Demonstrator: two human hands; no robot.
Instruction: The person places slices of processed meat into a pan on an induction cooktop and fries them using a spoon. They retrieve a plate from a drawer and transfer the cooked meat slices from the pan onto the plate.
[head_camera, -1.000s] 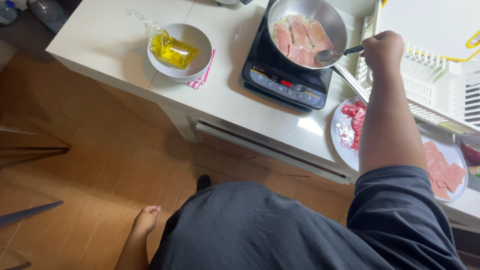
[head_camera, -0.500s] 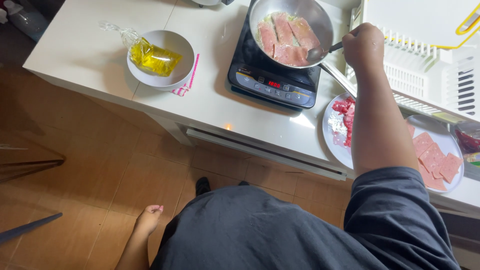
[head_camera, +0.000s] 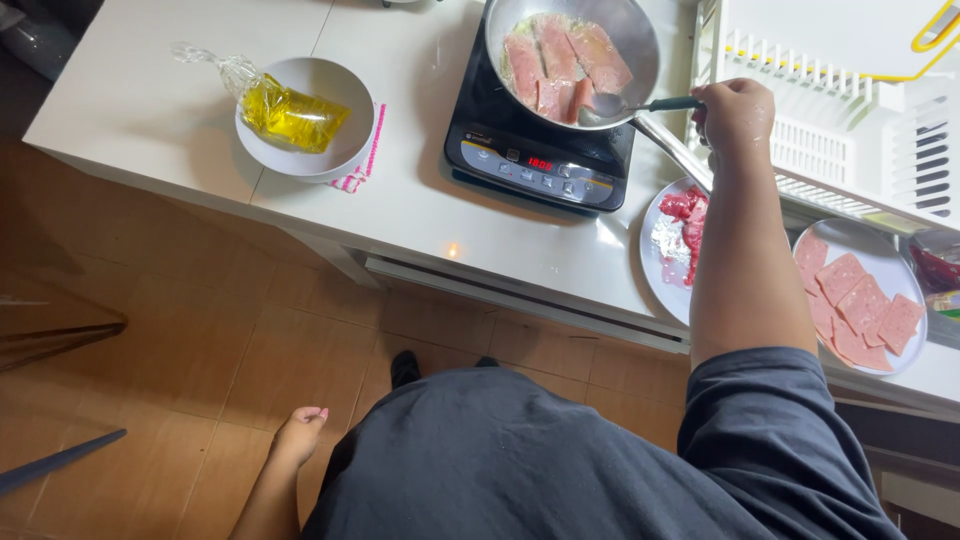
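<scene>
Pink meat slices (head_camera: 560, 62) lie in the steel pan (head_camera: 640, 40) on the black cooktop (head_camera: 530, 165), at twelve o'clock on the white bench (head_camera: 150, 110). The right hand (head_camera: 735, 110) has its fingers closed round a spoon (head_camera: 640, 104) whose bowl touches the slices. At seven o'clock the left hand (head_camera: 300, 435) hangs loosely curled, holding nothing, over the floor (head_camera: 200, 340).

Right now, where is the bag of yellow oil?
In the head view, the oil bag sits in a white bowl on the counter's left, beside the black cooktop.

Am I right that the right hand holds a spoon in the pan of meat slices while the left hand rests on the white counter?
Not quite. The right hand does hold the spoon in the pan of meat slices, but the head view shows the left hand hanging down by the person's side, off the counter.
</scene>
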